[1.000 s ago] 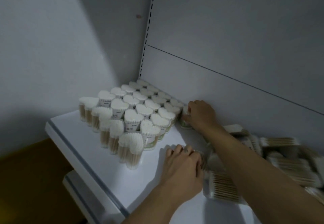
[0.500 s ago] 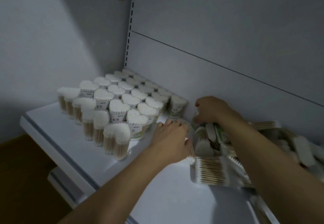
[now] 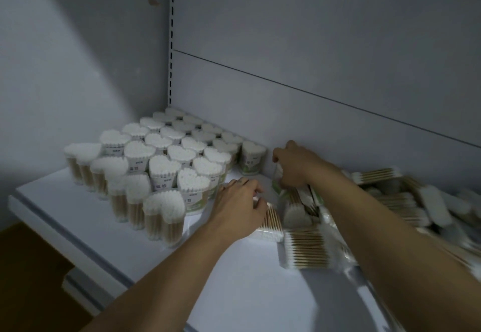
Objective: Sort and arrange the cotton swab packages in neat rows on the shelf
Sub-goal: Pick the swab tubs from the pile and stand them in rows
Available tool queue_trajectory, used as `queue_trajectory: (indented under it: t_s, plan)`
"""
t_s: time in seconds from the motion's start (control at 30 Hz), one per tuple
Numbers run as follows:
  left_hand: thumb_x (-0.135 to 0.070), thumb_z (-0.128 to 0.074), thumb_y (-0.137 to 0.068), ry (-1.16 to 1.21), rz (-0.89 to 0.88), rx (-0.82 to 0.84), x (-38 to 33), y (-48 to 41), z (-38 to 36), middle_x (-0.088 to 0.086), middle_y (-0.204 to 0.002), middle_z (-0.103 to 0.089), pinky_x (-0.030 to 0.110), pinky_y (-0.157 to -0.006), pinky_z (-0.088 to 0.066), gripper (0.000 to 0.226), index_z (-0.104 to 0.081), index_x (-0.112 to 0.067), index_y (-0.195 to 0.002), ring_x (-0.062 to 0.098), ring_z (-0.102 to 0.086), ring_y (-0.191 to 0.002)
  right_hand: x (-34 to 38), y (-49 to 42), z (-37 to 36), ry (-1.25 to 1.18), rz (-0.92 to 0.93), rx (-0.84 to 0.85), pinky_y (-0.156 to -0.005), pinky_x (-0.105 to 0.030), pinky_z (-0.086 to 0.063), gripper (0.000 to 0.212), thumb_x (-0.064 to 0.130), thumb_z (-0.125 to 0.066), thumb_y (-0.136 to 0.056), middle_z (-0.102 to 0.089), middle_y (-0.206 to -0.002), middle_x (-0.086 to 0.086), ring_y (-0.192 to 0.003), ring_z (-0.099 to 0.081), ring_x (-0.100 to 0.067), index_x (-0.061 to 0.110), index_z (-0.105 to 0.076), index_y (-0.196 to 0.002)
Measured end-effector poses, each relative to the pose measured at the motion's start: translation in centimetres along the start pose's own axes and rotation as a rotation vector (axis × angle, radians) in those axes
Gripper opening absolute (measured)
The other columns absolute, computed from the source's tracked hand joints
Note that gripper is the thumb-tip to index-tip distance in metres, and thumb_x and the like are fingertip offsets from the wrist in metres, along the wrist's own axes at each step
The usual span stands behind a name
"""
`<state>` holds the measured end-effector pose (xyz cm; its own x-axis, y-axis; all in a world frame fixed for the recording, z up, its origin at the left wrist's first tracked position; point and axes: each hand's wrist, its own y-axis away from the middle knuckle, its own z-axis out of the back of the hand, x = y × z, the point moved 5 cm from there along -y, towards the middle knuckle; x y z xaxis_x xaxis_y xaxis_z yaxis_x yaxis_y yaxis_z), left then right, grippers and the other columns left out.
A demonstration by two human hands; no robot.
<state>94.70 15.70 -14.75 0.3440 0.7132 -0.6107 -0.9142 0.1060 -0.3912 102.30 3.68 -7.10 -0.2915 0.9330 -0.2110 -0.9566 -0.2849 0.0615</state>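
- Nearest, the white shelf (image 3: 86, 227) is seen with its front edge running up to the left, and a lower shelf (image 3: 78, 287) is seen beneath it
- A flat package (image 3: 305, 251) of cotton swabs is laid on the shelf at the right, with pale wooden stems side by side and white tips at both ends
- The left hand (image 3: 238, 208) is laid palm down over the end of a second flat package (image 3: 270, 221), fingertips bent; whether anything is gripped cannot be told
- Between the hands a tipped tub (image 3: 295, 213) is laid on its side, its white cotton face turned forward
- The right hand (image 3: 296, 166) is curled round a green-labelled package (image 3: 277, 179), which is held just beside the last tub of the rows
- The heart-shaped tubs (image 3: 166, 167) are stood upright in touching rows in the left back corner; white tips fill the tops, wooden stems show through clear walls, and several carry white and green labels
- A loose heap (image 3: 416, 201) of flat packages is piled at the right, partly blurred
- Behind, the grey back panel (image 3: 312, 45) and a slotted upright (image 3: 171, 45) are seen
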Motion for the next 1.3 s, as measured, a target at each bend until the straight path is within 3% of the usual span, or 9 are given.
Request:
queue_trajectory:
  t_s: [0.13,0.23,0.37,0.6,0.77,0.87,1.03,1.17,1.3]
  plan:
    - [-0.029,-0.056,-0.091,0.024,0.018,-0.020,0.5,0.2,0.3,-0.001,-0.113,-0.060,0.037,-0.089,-0.048,0.023,-0.062,-0.019,-0.111,0.018,-0.055,-0.108,0.0,0.4,0.8,-0.022,0.024,-0.045,-0.084,-0.034,-0.047,0.071,0.028,-0.073,-0.077,-0.047,-0.128,-0.011,-0.110,-0.054,-0.032,0.018,-0.036,-0.137]
    - [-0.034,-0.054,-0.090,0.011,0.042,-0.053,0.8,0.4,0.7,-0.003,-0.117,-0.059,0.037,-0.091,-0.047,0.027,-0.061,-0.022,-0.113,0.016,-0.053,-0.110,-0.7,1.0,3.3,-0.183,-0.012,-0.120,-0.086,-0.037,-0.049,0.079,0.036,-0.080,-0.070,-0.057,-0.121,-0.005,-0.106,-0.057,-0.026,0.020,-0.039,-0.135]
    - [-0.034,-0.055,-0.089,0.024,0.042,-0.069,0.9,0.8,0.9,-0.006,-0.116,-0.056,0.038,-0.091,-0.047,0.022,-0.061,-0.024,-0.108,0.015,-0.052,-0.109,-1.3,2.1,6.9,-0.339,0.025,-0.224,-0.086,-0.036,-0.049,0.064,0.042,-0.085,-0.065,-0.060,-0.116,0.001,-0.100,-0.058,-0.019,0.021,-0.054,-0.117]
    - [-0.028,-0.057,-0.087,0.006,-0.019,-0.067,0.0,1.6,1.3,-0.006,-0.106,-0.053,0.039,-0.088,-0.045,0.010,-0.061,-0.026,-0.096,0.018,-0.045,-0.108,3.0,1.1,4.7,-0.310,0.152,-0.156,-0.086,-0.032,-0.049,0.061,0.039,-0.085,-0.066,-0.061,-0.119,0.002,-0.099,-0.058,-0.016,0.023,-0.058,-0.118]
    - [-0.030,-0.054,-0.088,-0.087,-0.015,-0.031,0.1,2.0,1.2,0.001,-0.120,-0.048,0.038,-0.094,-0.043,0.031,-0.058,-0.022,-0.117,0.020,-0.042,-0.115,3.6,0.0,3.6,-0.371,0.186,-0.139,-0.086,-0.027,-0.043,0.059,0.047,-0.079,-0.073,-0.058,-0.127,0.004,-0.109,-0.056,-0.016,0.025,-0.058,-0.125]
    - [-0.033,-0.052,-0.088,-0.189,-0.003,0.001,0.1,2.0,1.0,0.006,-0.125,-0.040,0.041,-0.095,-0.043,0.041,-0.052,-0.020,-0.127,0.025,-0.040,-0.117,2.7,-0.1,4.4,-0.348,0.214,-0.181,-0.086,-0.023,-0.039,0.028,0.028,-0.054,-0.097,-0.059,-0.130,-0.002,-0.113,-0.056,-0.019,0.022,-0.063,-0.122]
    - [-0.031,-0.052,-0.088,-0.207,0.044,-0.055,0.3,1.8,1.2,0.006,-0.124,-0.031,0.033,-0.094,-0.039,0.044,-0.048,-0.023,-0.131,0.024,-0.037,-0.118,1.2,-0.4,3.5,-0.343,0.174,-0.167,-0.100,-0.030,-0.037,0.042,0.003,-0.042,-0.095,-0.050,-0.142,-0.008,-0.127,-0.047,-0.025,0.019,-0.057,-0.131]
    - [-0.030,-0.054,-0.087,-0.200,0.050,-0.064,0.2,1.9,1.0,0.005,-0.133,-0.023,0.034,-0.101,-0.038,0.056,-0.040,-0.025,-0.140,0.026,-0.034,-0.126,1.8,-1.1,1.5,-0.362,0.150,-0.084,-0.112,-0.030,-0.028,0.054,0.006,-0.049,-0.091,-0.037,-0.152,-0.004,-0.138,-0.035,-0.023,0.021,-0.044,-0.142]
    - [-0.032,-0.055,-0.086,-0.195,0.051,-0.058,0.2,1.8,0.8,0.004,-0.152,-0.007,0.043,-0.113,-0.030,0.072,-0.023,-0.028,-0.150,0.026,-0.015,-0.143,2.2,-1.9,0.3,-0.338,0.126,-0.070,-0.110,-0.029,-0.029,0.053,0.012,-0.050,-0.091,-0.039,-0.151,-0.004,-0.136,-0.037,-0.023,0.021,-0.044,-0.143]
